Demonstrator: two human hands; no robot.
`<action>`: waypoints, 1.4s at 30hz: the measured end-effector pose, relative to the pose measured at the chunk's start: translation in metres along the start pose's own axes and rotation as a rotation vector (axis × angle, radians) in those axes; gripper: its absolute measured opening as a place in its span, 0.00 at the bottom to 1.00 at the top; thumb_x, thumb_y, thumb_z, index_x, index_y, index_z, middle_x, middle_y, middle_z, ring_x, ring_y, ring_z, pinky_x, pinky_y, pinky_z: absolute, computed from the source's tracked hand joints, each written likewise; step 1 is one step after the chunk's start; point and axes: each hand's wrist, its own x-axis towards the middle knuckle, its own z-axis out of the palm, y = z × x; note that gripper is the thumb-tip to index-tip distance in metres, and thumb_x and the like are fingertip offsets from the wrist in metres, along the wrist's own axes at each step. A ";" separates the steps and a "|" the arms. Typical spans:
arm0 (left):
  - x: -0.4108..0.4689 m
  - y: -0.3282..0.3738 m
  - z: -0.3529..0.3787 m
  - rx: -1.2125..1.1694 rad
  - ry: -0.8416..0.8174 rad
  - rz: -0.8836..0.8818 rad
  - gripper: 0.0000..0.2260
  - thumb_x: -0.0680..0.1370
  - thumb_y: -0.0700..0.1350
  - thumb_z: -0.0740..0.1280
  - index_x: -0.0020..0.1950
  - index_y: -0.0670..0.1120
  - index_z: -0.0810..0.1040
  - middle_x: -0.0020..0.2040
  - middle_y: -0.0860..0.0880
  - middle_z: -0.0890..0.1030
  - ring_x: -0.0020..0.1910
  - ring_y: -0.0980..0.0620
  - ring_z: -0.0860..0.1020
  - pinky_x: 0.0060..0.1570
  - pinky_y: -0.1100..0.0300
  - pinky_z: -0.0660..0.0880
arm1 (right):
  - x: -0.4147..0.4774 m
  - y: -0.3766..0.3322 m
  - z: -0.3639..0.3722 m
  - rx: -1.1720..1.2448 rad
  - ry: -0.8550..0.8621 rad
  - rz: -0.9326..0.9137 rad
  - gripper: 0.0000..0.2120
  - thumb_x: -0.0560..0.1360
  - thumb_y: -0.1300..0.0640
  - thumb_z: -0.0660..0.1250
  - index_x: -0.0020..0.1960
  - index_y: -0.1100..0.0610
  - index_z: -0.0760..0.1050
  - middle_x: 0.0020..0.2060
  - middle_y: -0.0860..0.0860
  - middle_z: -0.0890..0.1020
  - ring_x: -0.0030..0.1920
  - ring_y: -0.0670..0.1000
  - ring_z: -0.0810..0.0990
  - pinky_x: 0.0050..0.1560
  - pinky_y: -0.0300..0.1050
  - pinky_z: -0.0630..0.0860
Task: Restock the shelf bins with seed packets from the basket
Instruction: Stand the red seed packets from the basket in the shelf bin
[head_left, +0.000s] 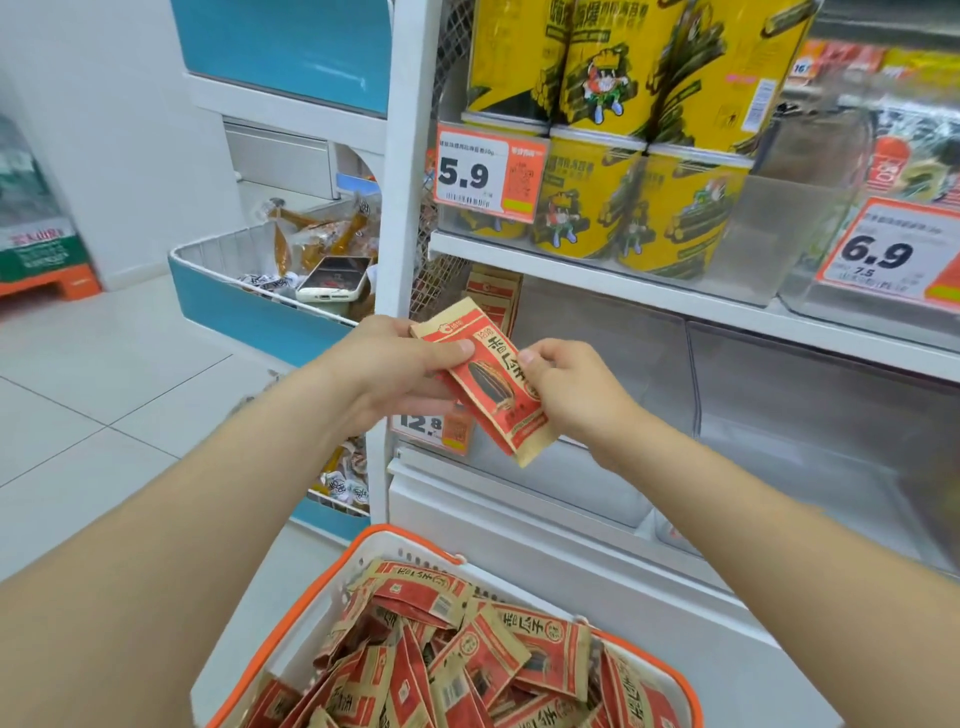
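Far left, a phone (335, 278) lies among loose snacks in a blue tray (234, 306), no part of your job. Near and low, the orange-rimmed basket (304, 631) sits heaped with red-and-tan packets. Above it, your left hand (395, 371) holds the seed packets (498, 395) in front of the shelf, thumb pressed on the printed face and fingers curled beneath. At least one more packet appears to be stacked behind the front one. Your right hand (566, 395) pinches the right edge of the same bundle, thumb on top.

Just behind and to the right stands the clear shelf bin (597, 353), holding only a few upright packets (493, 296) at its far left end.

These look like light, flat paper pouches: bendable, not fragile, the loose seeds inside likely to shift. The matte paper should offer fair grip, but stacked packets can fan and slide over one another. Hold them across the flat faces near the sealed ends, squared between both hands, rather than by one corner.
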 end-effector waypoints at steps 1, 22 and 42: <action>0.001 -0.002 0.002 -0.036 -0.006 -0.011 0.17 0.80 0.38 0.74 0.67 0.36 0.77 0.49 0.38 0.88 0.48 0.42 0.88 0.44 0.50 0.86 | -0.003 -0.001 0.003 0.045 -0.008 0.040 0.14 0.87 0.52 0.59 0.48 0.54 0.78 0.40 0.55 0.86 0.34 0.48 0.85 0.34 0.44 0.80; 0.042 -0.023 -0.029 1.180 0.216 0.266 0.14 0.77 0.34 0.65 0.50 0.52 0.84 0.51 0.47 0.83 0.51 0.42 0.82 0.54 0.44 0.83 | 0.075 0.036 0.021 0.182 0.111 0.169 0.18 0.82 0.52 0.71 0.64 0.61 0.71 0.57 0.63 0.83 0.43 0.57 0.84 0.33 0.47 0.81; 0.054 -0.027 -0.027 1.302 0.214 0.312 0.09 0.78 0.39 0.66 0.55 0.50 0.80 0.52 0.47 0.81 0.48 0.42 0.81 0.48 0.46 0.82 | 0.121 0.039 0.074 -0.070 -0.138 0.351 0.22 0.64 0.61 0.85 0.55 0.54 0.82 0.49 0.52 0.87 0.48 0.53 0.86 0.43 0.47 0.83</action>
